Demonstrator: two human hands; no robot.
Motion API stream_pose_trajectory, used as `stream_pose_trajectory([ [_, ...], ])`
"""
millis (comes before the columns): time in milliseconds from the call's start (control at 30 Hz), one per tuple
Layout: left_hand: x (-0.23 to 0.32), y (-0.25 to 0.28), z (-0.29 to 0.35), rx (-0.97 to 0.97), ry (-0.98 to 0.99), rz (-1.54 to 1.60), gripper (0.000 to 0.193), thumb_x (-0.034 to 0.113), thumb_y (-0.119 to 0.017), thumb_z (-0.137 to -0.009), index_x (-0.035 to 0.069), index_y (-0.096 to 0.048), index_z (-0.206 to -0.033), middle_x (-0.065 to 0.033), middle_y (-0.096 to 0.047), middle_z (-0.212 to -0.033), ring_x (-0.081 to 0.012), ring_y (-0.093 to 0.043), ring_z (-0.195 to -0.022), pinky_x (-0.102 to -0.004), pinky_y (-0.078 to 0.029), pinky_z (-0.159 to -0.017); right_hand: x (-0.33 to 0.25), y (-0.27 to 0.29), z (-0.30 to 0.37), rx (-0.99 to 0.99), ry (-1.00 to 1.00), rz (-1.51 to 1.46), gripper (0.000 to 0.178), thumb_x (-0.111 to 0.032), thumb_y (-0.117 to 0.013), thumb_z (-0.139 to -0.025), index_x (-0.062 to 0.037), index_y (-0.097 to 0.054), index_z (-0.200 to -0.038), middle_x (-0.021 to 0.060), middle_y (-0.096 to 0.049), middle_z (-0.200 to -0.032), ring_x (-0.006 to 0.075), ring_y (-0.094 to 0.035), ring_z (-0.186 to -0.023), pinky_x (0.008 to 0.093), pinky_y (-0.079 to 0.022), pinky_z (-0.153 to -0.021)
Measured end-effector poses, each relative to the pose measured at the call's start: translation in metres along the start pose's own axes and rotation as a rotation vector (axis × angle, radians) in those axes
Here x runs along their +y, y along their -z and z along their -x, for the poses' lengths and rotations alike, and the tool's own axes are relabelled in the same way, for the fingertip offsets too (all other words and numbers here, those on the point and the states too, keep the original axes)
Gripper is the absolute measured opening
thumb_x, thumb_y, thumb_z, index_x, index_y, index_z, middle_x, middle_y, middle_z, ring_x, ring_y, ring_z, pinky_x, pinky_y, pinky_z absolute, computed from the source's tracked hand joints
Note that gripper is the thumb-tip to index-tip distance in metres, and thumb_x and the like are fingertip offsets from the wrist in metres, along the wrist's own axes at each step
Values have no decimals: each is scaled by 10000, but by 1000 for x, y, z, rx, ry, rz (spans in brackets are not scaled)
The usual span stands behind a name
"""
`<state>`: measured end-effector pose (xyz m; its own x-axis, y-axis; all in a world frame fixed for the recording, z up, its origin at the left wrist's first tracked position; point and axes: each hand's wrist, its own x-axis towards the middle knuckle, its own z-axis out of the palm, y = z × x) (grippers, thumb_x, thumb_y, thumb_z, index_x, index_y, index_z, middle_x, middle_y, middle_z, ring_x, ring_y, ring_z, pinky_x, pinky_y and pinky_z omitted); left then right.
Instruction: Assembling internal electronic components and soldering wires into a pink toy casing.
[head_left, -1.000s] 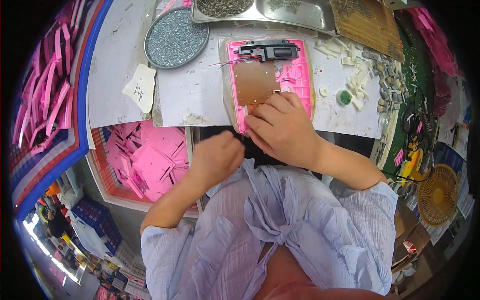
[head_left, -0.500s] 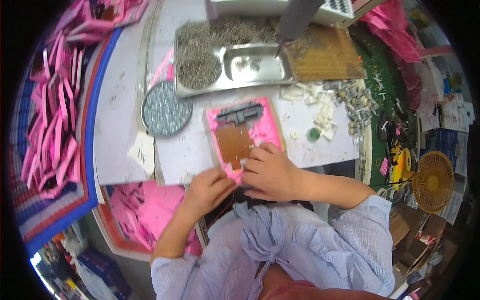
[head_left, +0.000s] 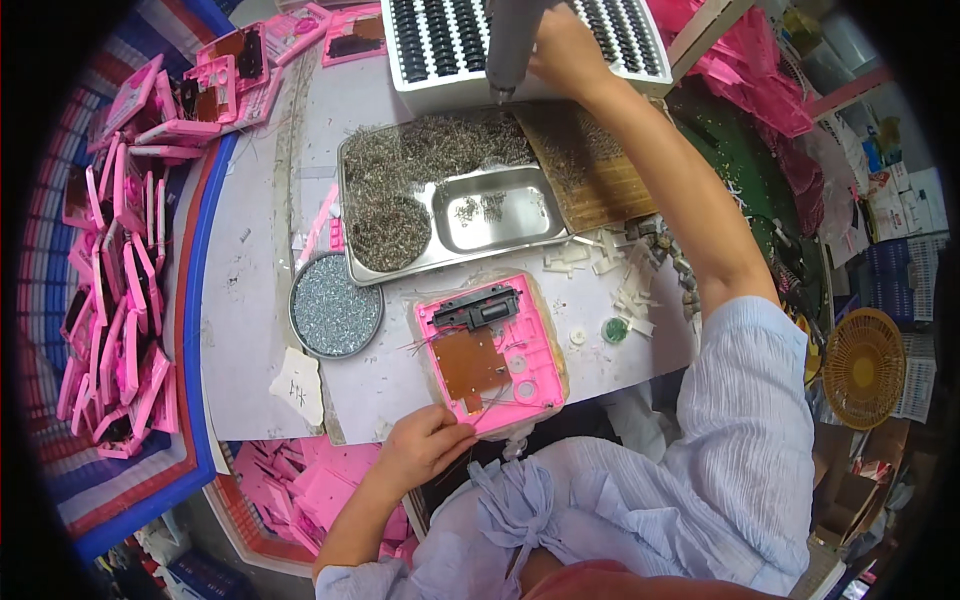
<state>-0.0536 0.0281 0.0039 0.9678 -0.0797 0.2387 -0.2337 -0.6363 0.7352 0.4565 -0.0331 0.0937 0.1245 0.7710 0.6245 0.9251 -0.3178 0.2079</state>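
Note:
A pink plastic housing lies on the worktable in front of me. It holds a black module across its far end, a brown circuit board and thin wires. My left hand pinches the housing's near left corner. My right hand is stretched far forward over a white tray with rows of black parts. Its fingers are closed at a grey electric screwdriver, which hangs tip down and hides part of them.
A steel tray of screws lies beyond the housing, beside a round dish of small metal pieces. White plastic parts are scattered at right. Pink housings fill a striped bin at left. A yellow fan stands far right.
My right hand has left the housing and reached far forward to the screwdriver, which now hangs more upright. My left hand stays at the housing's near left corner. The view has shifted.

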Motion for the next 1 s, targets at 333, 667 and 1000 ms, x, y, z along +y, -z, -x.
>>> stream_pose_trajectory([
  [333, 6, -2, -1, 3, 78, -8, 235, 82, -862, -740, 80, -734, -937, -81, -600, -822, -259, -620, -709, -363, -495, -598, 23, 44, 6, 354, -487, -714, 137, -75, -694, -903, 4, -695, -1015, 77, -706, -853, 153, -632, -838, 302, -500, -769],
  [667, 7, -6, 1, 28, 111, -11, 248, 78, -865, -730, 84, -732, -939, -67, -598, -839, -239, -619, -740, -349, -491, -613, -224, 152, 192, -547, -153, -1041, 164, -104, -775, -803, -94, -715, -956, 43, -670, -952, 293, -556, -1040, 422, -474, -930],
  [1000, 7, -8, 6, 58, 103, -41, 231, 67, -856, -739, 78, -735, -936, -61, -598, -843, -228, -614, -742, -338, -483, -608, -233, 137, 201, -387, 68, -865, 248, -171, -815, -734, -108, -661, -918, -4, -663, -1076, 311, -556, -1117, 484, -459, -953],
])
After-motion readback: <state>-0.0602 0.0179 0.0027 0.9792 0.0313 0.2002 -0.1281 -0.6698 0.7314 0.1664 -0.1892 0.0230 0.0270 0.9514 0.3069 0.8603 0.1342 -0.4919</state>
